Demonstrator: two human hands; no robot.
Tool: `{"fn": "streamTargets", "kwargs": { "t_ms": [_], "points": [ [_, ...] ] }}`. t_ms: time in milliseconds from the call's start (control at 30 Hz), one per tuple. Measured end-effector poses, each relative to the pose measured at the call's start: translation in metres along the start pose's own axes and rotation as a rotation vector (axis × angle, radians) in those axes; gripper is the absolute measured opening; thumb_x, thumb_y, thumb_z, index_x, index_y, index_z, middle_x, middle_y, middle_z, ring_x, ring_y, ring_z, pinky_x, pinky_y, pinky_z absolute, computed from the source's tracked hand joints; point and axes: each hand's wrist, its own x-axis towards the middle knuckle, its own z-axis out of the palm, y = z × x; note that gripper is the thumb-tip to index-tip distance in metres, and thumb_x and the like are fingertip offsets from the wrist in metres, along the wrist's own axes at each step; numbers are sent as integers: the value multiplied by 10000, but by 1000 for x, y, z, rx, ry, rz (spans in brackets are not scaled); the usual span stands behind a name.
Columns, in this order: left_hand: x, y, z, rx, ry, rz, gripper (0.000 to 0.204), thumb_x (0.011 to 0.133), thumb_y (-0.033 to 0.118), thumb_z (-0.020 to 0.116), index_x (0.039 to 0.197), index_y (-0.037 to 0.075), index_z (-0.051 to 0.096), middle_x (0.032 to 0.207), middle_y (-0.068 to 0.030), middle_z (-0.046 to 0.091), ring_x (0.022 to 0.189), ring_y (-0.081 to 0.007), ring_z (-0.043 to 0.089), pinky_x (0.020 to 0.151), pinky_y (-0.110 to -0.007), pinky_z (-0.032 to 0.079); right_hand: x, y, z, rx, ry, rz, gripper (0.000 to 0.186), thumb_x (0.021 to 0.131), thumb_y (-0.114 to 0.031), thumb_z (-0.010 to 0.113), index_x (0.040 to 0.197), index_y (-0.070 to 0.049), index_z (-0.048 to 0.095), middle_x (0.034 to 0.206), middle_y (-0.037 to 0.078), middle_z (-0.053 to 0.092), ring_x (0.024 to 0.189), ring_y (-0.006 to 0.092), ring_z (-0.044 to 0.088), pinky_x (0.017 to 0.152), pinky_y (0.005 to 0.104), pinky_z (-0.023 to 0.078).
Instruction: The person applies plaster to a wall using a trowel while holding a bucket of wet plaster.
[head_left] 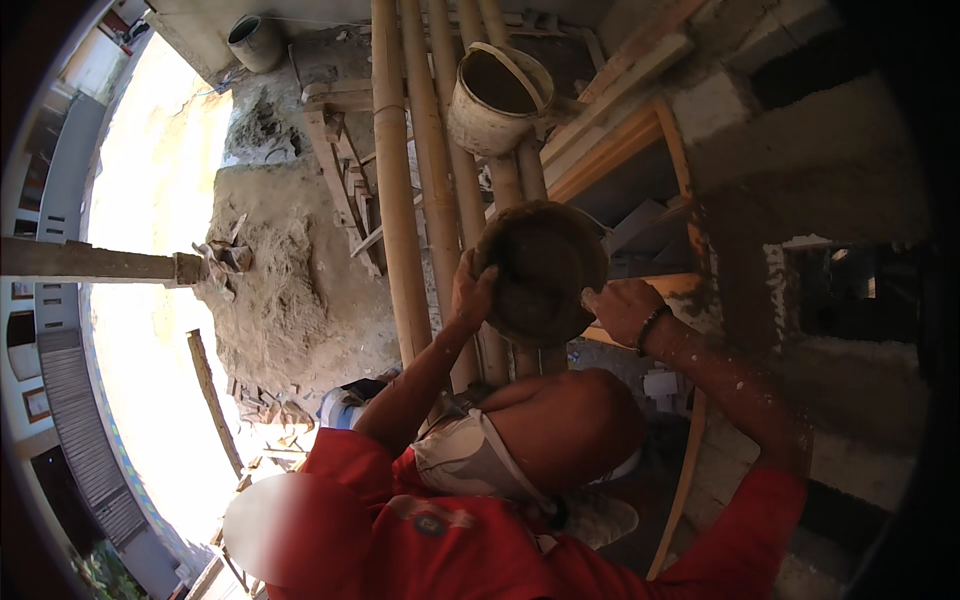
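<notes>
A round dark bucket (530, 318) coated in mortar is tipped so that its mouth faces up toward me, above the bamboo poles. My left hand (472, 293) is closed on its left rim, with fingers over the edge. On the opposite side, my right hand (625, 312), with a dark bracelet at the wrist, has its fingers closed at the rim. The bucket's inside is in shadow, so I cannot tell how much is in it. Just beyond stands a whitish mortar-stained bucket (487, 125) with a raised band-like handle, resting on the poles.
Several bamboo poles (390, 150) run lengthwise under my bent leg. To the right are a wooden frame (672, 150) and a rough block wall (800, 180) with an opening. Down on the left lie a sand heap (270, 270), a wooden trestle (335, 165) and another bucket (257, 45).
</notes>
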Motion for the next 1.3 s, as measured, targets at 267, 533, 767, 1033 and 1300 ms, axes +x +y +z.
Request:
{"fn": "streamTargets", "kwargs": {
  "t_ms": [267,533,767,1033,1300],
  "points": [
    [11,-24,3,-123,-84,-2,484,845,32,573,1322,-11,502,1215,-146,620,1123,-237,590,994,-350,454,55,27,38,21,61,272,145,852,-140,610,908,-68,722,900,135,726,863,291,727,734,396,582],
    [51,-15,3,-15,-183,-10,438,787,7,533,1224,-4,564,1116,-112,627,1030,-210,585,957,-326,455,54,10,77,438,-372,170,362,890,-162,529,1171,41,633,1099,298,672,1043,440,658,875,515,539],
    [134,-2,-7,102,-573,-161,454,775,-27,529,1224,-2,593,1117,-82,648,1009,-183,600,931,-322,482,-2,7,30,428,-199,149,332,861,-170,587,1155,-34,661,970,244,708,947,397,695,828,496,554],
    [133,12,3,125,-612,-172,410,844,-1,571,1253,-16,590,1155,-96,656,1026,-192,610,952,-325,478,58,14,78,177,247,298,181,867,-168,573,871,-65,722,864,112,737,840,296,730,746,411,579],
    [134,20,1,117,-629,-262,480,904,123,658,1350,3,528,1236,-97,631,1111,-198,594,1006,-360,467,36,-6,62,143,89,97,190,849,-149,577,946,-29,689,787,164,713,775,329,724,685,443,579]
  ]
}}
